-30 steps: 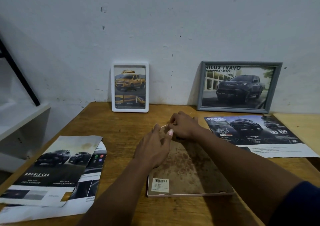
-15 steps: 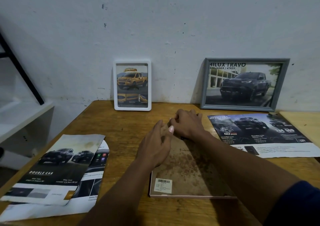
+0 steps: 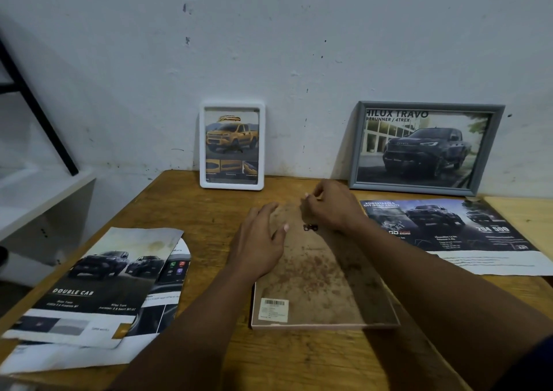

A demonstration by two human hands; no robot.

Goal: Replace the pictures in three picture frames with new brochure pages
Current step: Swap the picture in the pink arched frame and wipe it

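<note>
A picture frame [image 3: 317, 298] lies face down in the middle of the wooden table, its stained brown backing up, a barcode sticker at its near left corner. My left hand [image 3: 260, 244] rests flat on the backing's far left part, fingers spread. My right hand [image 3: 329, 208] hovers at the frame's far edge with fingertips pinched together; what they pinch is too small to tell. A small black metal hanger [image 3: 310, 227] shows on the backing just below that hand. A white frame [image 3: 232, 145] with a yellow truck and a grey frame [image 3: 425, 148] with a dark truck lean on the wall.
Loose brochure pages [image 3: 98, 286] lie overlapped at the table's left front. Another brochure page [image 3: 466, 235] lies flat at the right, below the grey frame. A white shelf [image 3: 39, 193] with a black bar stands left of the table [image 3: 209, 220].
My left hand has spread flat on the backing and drawn apart from my right hand. My right hand has lifted slightly at the far edge, uncovering the small hanger.
</note>
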